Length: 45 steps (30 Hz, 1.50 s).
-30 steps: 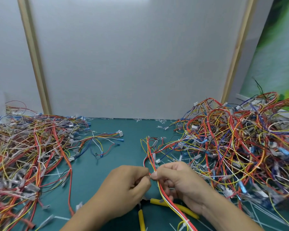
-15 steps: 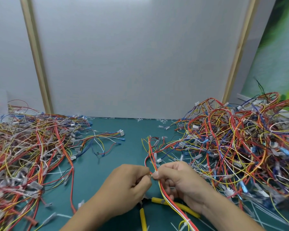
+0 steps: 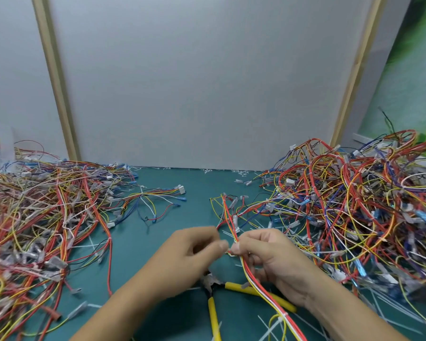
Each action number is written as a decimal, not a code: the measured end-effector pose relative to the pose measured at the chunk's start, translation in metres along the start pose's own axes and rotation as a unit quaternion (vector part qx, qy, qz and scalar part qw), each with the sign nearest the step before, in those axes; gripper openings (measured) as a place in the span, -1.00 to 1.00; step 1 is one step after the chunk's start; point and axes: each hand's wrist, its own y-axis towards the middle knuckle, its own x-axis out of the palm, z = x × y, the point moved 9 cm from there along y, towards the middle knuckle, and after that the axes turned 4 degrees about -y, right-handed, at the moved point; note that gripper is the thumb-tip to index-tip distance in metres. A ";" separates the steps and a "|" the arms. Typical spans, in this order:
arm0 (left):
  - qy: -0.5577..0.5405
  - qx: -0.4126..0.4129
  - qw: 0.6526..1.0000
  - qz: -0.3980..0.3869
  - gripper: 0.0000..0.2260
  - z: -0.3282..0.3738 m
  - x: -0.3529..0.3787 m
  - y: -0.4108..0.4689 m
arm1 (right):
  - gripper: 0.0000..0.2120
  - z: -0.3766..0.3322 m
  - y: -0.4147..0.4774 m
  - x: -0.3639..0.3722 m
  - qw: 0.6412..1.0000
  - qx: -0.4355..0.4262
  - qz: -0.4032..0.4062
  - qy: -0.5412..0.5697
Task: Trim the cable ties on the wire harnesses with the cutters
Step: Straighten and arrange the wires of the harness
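Note:
A wire harness (image 3: 256,284) of red, white and yellow wires runs from the mat's middle down to the bottom edge. My right hand (image 3: 271,262) grips this bundle between thumb and fingers. My left hand (image 3: 192,252), blurred, has its fingers curled with thumb and forefinger meeting at the same spot on the bundle; what it pinches is too small to tell. The yellow-handled cutters (image 3: 215,306) lie on the green mat (image 3: 197,193) under both hands, untouched, handles spread. A white cable tie (image 3: 282,316) wraps the bundle lower down.
A big heap of harnesses (image 3: 44,217) fills the left side, another heap (image 3: 359,205) the right. One loose harness (image 3: 153,200) lies left of centre. Cut tie ends litter the mat at bottom right. A grey panel with wooden posts stands behind.
My left hand has drawn slightly left and apart from the right hand, and is blurred with motion. The right hand keeps its grip on the bundle. The cutters have not moved.

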 end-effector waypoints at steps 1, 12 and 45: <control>-0.059 -0.026 0.998 0.027 -0.65 -0.005 -0.006 0.003 | -0.83 -0.002 -0.001 0.002 1.000 -0.007 -0.004 -0.002; -0.300 -0.161 0.934 0.106 -0.69 -0.036 -0.009 0.007 | -0.87 -0.012 -0.014 0.037 0.988 -0.059 -0.135 -0.047; -0.266 -0.044 0.961 0.056 -0.87 0.003 -0.014 0.001 | -0.82 -0.043 -0.023 -0.003 0.947 -0.242 0.104 -0.185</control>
